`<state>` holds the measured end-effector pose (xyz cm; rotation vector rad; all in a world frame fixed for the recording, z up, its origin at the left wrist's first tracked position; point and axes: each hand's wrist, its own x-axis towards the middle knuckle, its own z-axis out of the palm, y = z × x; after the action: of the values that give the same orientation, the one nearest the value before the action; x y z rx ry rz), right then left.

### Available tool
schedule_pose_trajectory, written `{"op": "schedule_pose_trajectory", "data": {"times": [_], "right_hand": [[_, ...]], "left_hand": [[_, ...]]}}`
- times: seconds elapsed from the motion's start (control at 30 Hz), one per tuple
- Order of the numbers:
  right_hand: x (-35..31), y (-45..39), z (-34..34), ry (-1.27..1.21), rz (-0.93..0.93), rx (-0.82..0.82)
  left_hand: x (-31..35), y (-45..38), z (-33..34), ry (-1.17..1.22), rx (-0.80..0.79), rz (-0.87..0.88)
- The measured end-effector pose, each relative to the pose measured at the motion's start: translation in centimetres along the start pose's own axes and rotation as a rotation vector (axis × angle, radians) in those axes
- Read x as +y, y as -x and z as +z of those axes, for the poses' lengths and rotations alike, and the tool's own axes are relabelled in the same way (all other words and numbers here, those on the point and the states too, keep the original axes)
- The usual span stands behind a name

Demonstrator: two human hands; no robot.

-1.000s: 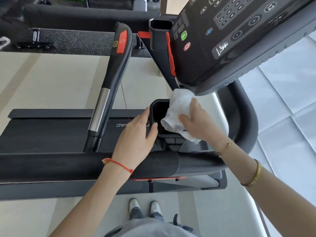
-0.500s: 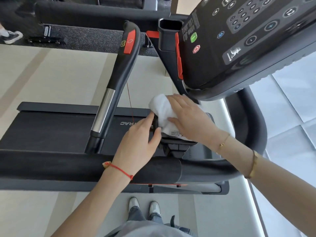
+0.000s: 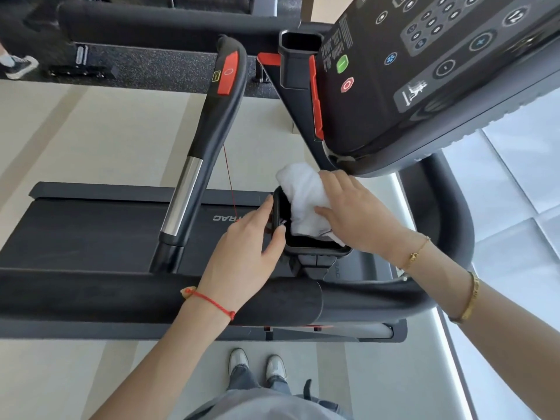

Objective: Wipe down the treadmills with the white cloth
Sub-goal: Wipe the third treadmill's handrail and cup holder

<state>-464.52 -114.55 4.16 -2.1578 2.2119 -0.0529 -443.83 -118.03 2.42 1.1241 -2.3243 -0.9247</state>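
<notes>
A black treadmill [image 3: 91, 228] fills the view, seen from its side. A black cup holder [image 3: 315, 248] juts out below the console [image 3: 424, 80]. The bunched white cloth [image 3: 303, 198] is stuffed partly into the holder's opening. My right hand [image 3: 354, 213] grips the cloth from the right, thumb and fingers curled round it. My left hand [image 3: 245, 253] holds the holder's left rim, thumb on the near corner and fingers along the outer wall.
A padded black side rail [image 3: 121, 295] runs across in front of me. A handlebar [image 3: 206, 140] with a red stop button and steel sensor rises at centre. A second cup holder [image 3: 300, 59] sits higher up. Another treadmill [image 3: 151, 22] lies beyond. Someone's shoe [image 3: 21, 66] shows at far left.
My right hand has pushed the cloth from the holder's top-left rim down into its opening. My left hand has stayed on the left rim.
</notes>
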Motion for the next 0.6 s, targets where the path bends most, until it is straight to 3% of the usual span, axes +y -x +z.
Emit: {"op": "schedule_pose_trajectory", "data": {"times": [0.2,0.43,0.5,0.6], "right_hand": [[-1.1,-2.8,-0.6,0.082,-0.130,-0.026],[-0.7,-1.4,0.1,0.069,-0.084,0.030],[-0.6,-0.4,0.2,-0.008,-0.042,0.050],[-1.0,1.5,0.0,-0.322,0.143,0.092]], "left_hand": [[0.1,0.0,0.1,-0.013,0.048,0.017],[-0.2,0.0,0.2,-0.009,0.042,0.025],[-0.2,-0.1,0.1,0.004,0.040,0.026],[-0.3,-0.1,0.2,0.020,0.050,0.042]]}}
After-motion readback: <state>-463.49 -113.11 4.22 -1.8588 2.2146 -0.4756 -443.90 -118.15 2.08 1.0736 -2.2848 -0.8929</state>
